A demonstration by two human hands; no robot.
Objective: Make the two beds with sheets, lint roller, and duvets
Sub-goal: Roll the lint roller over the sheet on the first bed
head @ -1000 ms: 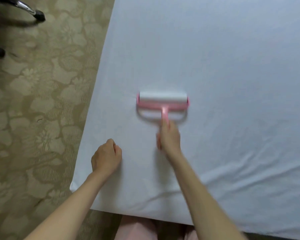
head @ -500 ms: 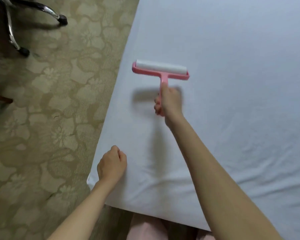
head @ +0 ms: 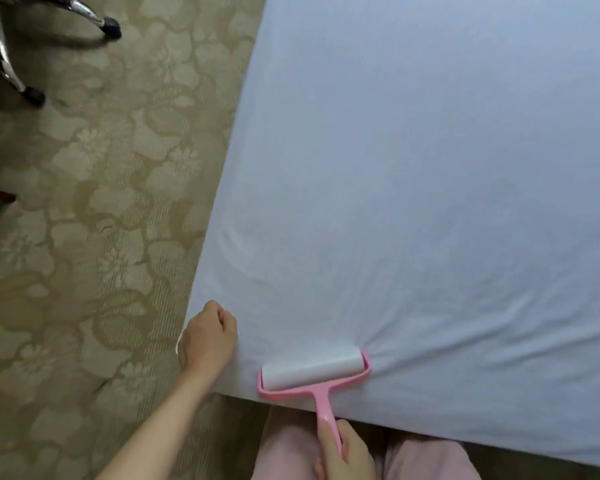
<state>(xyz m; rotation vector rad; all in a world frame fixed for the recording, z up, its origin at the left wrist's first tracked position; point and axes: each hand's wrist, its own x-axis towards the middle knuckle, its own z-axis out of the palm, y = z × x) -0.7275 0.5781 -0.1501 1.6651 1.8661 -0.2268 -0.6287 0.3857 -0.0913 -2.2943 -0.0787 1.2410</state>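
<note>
Roller [head: 313, 370] near left hand [head: 208, 338], right hand [head: 345, 456] gripping.

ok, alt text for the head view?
The right hand holds a pink lint roller, its white roll resting on the white sheet at the bed's near edge. The left hand, curled into a fist, rests on the sheet near the corner; patterned carpet and a chair base lie left.

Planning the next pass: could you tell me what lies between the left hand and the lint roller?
Only bare sheet between left hand and lint roller, in the head view.
</note>
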